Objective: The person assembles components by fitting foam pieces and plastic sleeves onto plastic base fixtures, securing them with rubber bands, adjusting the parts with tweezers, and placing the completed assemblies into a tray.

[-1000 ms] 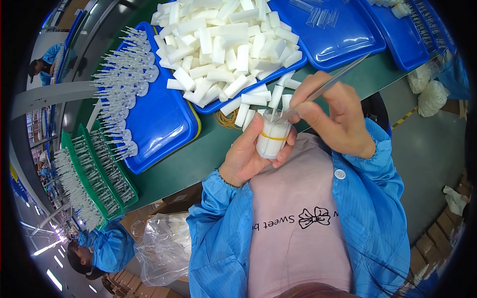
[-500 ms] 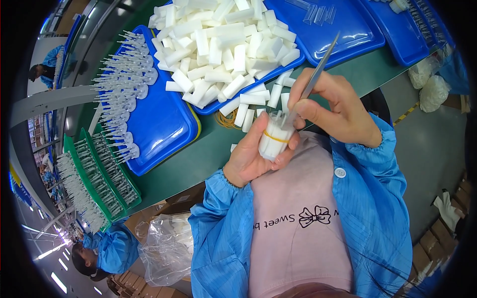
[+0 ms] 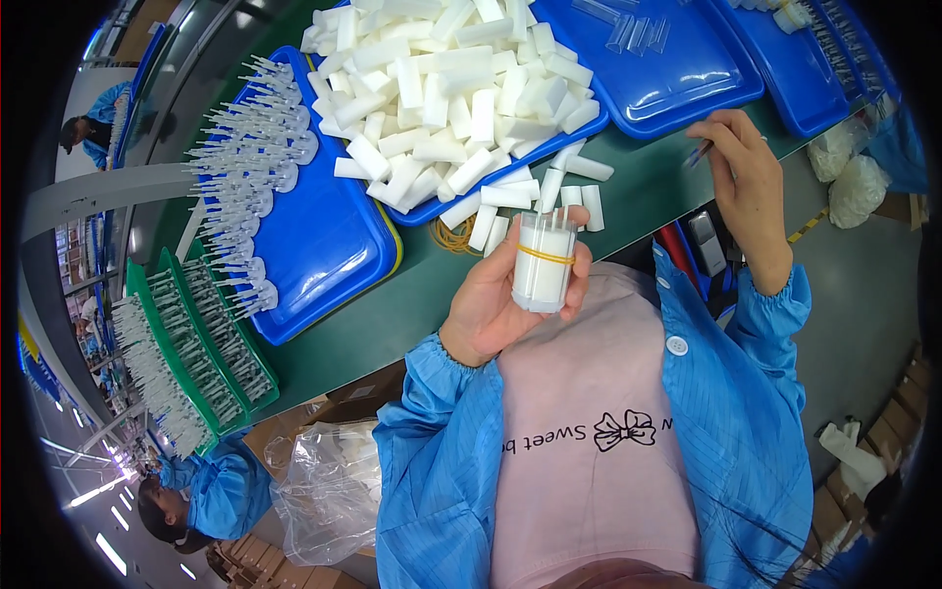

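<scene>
Since a moment ago the right hand (image 3: 748,187) has been drawn away from the bundle of white sticks (image 3: 543,261) and is now held out over the near edge of the worktop (image 3: 648,187), its fingers pinched on slim tweezers (image 3: 699,154). The insertion is judged finished for now. The bundle, bound by a yellow rubber band (image 3: 546,256), is gripped upright by the curled fingers of the left hand (image 3: 500,294), close to the chest; its long axis runs toward the blue tray of white foam sticks (image 3: 461,88).
</scene>
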A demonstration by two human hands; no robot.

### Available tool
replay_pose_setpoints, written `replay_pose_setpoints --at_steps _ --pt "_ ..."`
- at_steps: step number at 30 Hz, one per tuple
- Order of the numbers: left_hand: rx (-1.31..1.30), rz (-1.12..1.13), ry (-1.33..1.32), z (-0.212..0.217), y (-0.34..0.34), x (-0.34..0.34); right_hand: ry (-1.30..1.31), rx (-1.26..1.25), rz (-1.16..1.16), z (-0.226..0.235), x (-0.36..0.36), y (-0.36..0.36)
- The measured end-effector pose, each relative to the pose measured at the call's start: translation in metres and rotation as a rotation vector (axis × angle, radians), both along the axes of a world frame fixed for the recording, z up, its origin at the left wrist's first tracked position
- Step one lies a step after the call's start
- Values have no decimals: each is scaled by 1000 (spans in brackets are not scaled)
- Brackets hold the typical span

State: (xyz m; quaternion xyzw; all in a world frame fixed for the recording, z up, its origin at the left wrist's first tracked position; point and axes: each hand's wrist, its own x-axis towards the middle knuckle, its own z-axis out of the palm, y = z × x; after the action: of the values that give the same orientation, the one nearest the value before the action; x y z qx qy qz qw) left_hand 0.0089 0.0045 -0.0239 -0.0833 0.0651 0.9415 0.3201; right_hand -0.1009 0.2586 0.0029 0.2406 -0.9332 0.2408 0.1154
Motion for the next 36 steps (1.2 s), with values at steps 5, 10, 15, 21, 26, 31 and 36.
replay_pose_setpoints --at_steps 5,10,15,21,26,31,36 --pt "-20 -4 16 5 3 -8 124 118 -158 -24 -8 22" --pt "-135 -39 84 6 4 -5 -206 -510 158 10 22 -4" --pt "-680 -50 321 25 20 -4 -650 -630 619 20 45 -41" --pt "-1388 369 731 34 8 11 -349 -678 273 40 6 26" --pt "-1977 -40 1002 48 -38 38 -34 -619 -300 22 -97 128" --pt "-2227 -114 992 46 -36 43 104 -240 -579 -14 -190 180" --pt "-2204 -23 800 20 -36 41 102 -455 -608 -43 -236 181"
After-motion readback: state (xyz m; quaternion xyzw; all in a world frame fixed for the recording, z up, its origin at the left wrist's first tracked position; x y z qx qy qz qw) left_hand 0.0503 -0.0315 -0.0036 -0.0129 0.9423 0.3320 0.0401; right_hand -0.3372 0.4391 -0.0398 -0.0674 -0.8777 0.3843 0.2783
